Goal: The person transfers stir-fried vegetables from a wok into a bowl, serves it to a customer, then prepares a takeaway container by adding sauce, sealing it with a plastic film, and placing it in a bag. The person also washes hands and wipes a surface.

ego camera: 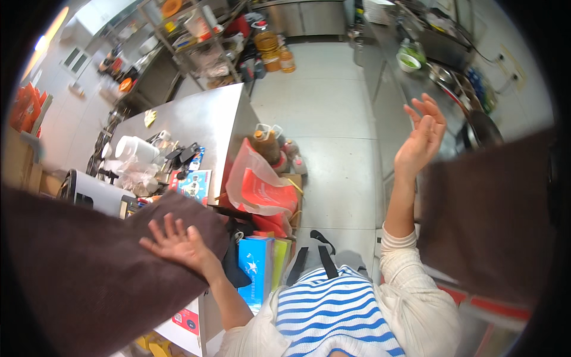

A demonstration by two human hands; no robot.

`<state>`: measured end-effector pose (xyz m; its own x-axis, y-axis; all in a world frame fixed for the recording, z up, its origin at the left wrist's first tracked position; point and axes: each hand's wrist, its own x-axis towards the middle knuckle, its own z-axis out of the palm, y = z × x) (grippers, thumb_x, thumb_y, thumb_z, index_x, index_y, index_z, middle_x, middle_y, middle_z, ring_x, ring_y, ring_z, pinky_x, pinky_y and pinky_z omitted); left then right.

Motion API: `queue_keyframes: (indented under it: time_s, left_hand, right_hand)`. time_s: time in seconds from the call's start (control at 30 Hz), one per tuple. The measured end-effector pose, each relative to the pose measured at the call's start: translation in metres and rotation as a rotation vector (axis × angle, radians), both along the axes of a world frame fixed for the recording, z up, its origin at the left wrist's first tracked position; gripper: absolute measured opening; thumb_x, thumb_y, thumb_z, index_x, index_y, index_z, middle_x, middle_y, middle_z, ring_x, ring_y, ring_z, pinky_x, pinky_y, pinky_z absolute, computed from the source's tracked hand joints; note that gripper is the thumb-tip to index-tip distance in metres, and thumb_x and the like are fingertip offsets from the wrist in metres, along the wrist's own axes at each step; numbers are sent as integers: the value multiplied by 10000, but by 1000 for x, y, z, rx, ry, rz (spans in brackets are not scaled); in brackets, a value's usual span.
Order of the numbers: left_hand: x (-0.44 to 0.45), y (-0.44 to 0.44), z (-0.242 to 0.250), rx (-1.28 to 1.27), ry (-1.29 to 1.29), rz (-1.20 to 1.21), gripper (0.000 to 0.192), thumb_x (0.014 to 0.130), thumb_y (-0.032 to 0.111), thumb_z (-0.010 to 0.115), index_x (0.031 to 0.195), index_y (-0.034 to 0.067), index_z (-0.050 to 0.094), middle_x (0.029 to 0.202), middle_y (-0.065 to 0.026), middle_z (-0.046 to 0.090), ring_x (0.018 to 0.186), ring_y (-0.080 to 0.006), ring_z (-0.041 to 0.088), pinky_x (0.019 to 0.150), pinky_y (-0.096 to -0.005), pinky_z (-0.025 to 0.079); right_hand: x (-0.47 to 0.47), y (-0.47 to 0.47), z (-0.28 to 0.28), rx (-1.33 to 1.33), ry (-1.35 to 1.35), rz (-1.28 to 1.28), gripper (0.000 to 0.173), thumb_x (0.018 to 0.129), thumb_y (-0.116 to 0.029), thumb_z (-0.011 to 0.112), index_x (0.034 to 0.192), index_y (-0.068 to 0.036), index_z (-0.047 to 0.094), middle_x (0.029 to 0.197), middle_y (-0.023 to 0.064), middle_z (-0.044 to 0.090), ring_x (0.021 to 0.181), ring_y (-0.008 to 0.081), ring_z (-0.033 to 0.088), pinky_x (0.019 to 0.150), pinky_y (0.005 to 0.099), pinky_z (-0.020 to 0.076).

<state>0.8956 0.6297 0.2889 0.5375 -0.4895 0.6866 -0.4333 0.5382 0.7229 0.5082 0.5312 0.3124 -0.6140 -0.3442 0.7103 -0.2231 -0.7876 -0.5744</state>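
Observation:
A dark brown cloth (pixel 89 267), which looks like one half of a door curtain, hangs on my left. My left hand (pixel 180 243) lies in front of it, palm showing and fingers spread; whether it presses on the cloth I cannot tell. On the other side hangs a second brown cloth (pixel 482 214). My right hand (pixel 421 134) is raised left of that cloth's upper edge, with its fingers apart and slightly bent. It holds nothing. Behind it runs a steel counter (pixel 392 89) with a white bowl of chopped greens (pixel 408 63).
A steel-topped table (pixel 196 116) juts out on the left, bearing white tubs (pixel 136 148) and clutter. Beside it on the floor stand a red and white plastic bag (pixel 263 192), bottles (pixel 267 145) and blue folders (pixel 255 267). Oil jugs (pixel 267 49) stand farther along the tiled floor (pixel 330 107).

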Motion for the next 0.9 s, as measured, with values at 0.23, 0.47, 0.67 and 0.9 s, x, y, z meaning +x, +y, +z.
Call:
queue_keyframes:
  time_s: [0.23, 0.47, 0.67, 0.9]
  left_hand:
    - [73, -20, -3, -138, -291, 623, 881, 806, 1, 624, 1452, 48, 28, 1431, -185, 267, 1265, -311, 361, 1058, -437, 305]
    - [65, -79, -37, 94, -256, 907, 845, 817, 108, 656, 1436, 31, 85, 1429, -198, 264, 1278, -328, 347, 1045, -480, 312]
    - [10, -253, -99, 160, 25, 679, 853, 781, 25, 621, 1444, 43, 84, 1435, -180, 253, 1264, -322, 360, 1041, -467, 304]
    - [-53, -504, -184, 415, 531, 544, 852, 770, -31, 575, 1475, 112, 117, 1485, -167, 189, 1274, -332, 355, 1036, -454, 320]
  right_hand:
    - [61, -165, 2, 32, 60, 175, 227, 978, -181, 442, 1122, -16, 499, 1210, 122, 509, 971, 177, 568, 784, 337, 534]
    - [103, -311, -10, 44, 239, 400, 198, 967, -151, 471, 1104, -18, 525, 1180, 111, 520, 918, 139, 571, 733, 283, 537]
    - [95, -490, -26, 67, 448, 493, 132, 962, -107, 484, 1004, -15, 569, 1084, 97, 557, 872, 114, 549, 711, 246, 498]
    - [113, -724, -31, 65, 763, 636, 58, 898, -25, 554, 922, -11, 606, 988, 79, 585, 836, 154, 556, 708, 254, 466]
